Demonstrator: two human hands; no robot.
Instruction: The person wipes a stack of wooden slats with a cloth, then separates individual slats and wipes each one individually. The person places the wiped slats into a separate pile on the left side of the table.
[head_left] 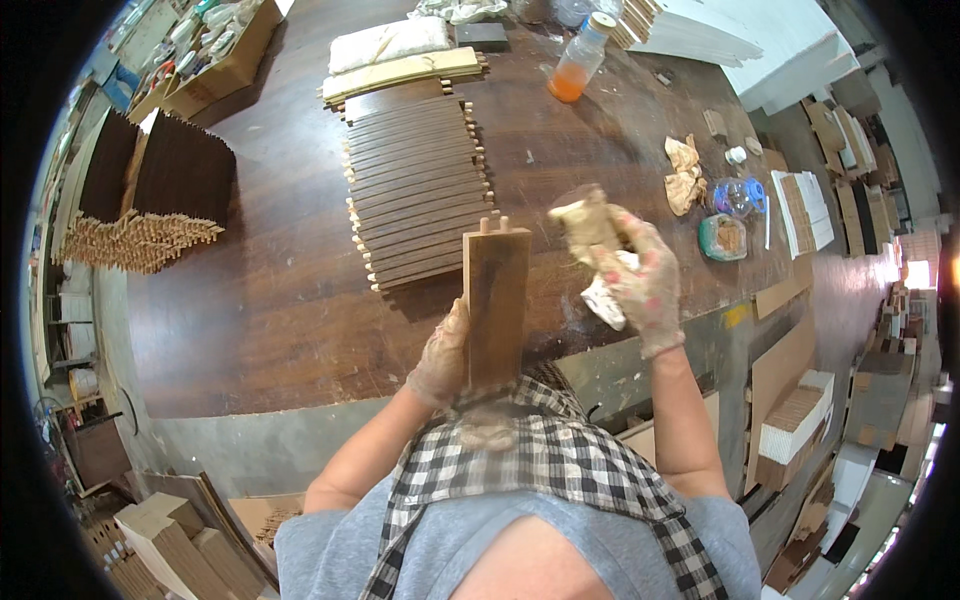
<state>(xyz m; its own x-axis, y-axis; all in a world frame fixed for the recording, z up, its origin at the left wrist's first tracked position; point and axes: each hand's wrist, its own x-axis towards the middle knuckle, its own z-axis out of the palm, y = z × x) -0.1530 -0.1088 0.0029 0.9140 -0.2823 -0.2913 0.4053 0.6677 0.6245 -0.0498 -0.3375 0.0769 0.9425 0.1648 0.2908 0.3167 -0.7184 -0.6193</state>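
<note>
Upright in front of my apron stands a brown wooden board (498, 300) with two round dowels sticking out of its top end. My left hand (441, 356), in a thin pale glove, is closed on the board's left edge. Off to the board's right, my gloved right hand (642, 283) grips a crumpled yellowish cloth (584, 228), slightly blurred and apart from the wood. A white scrap (604, 303) shows just under that hand. Beyond the board lies a row of dark wooden slats (415, 190), packed side by side, with dowels at both ends.
A big stack of doweled boards (140, 190) stands on the table (270, 340) at left, near a cardboard box (222, 72). At right are a bottle of orange liquid (580, 62), crumpled rags (684, 178), a teal-rimmed jar (722, 238) and papers (802, 212). Flat cartons (797, 428) stand below.
</note>
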